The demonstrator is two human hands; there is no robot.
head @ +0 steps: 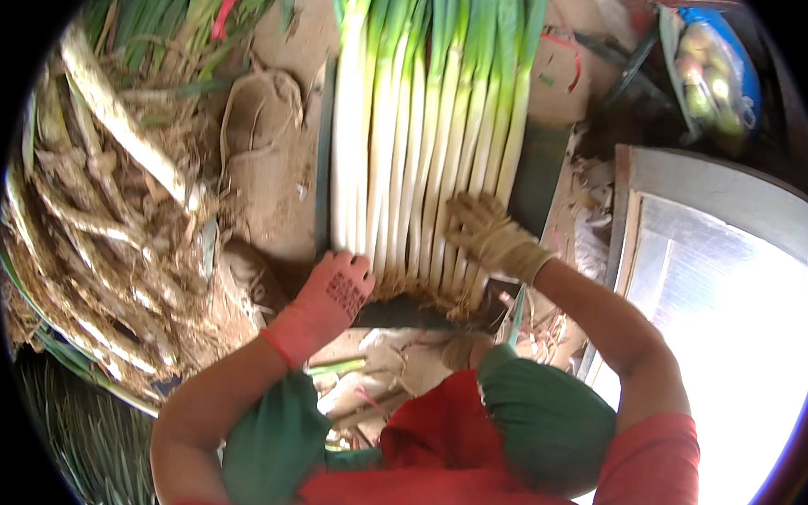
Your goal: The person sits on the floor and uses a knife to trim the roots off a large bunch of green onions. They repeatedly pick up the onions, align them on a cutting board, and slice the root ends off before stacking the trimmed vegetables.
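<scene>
A row of long leeks or large green onions (421, 153) lies side by side on a dark board (540, 170), white shafts towards me and green leaves away. My left hand (329, 300), in a pink glove bearing dark print, rests at the lower left end of the row, its fingertips at the root ends. My right hand (495, 235), in a dirty beige glove, lies over the shafts at the right side of the row, fingers spread. Neither palm is visible. The brown roots (459, 306) show between and below my hands.
Unpeeled, soil-covered stalks (111, 242) are heaped at the left, with green leaves (158, 17) behind them. A framed glass pane (704, 263) stands at the right. A bag of roundish produce (710, 83) is at the upper right. Scraps litter the ground by my knees.
</scene>
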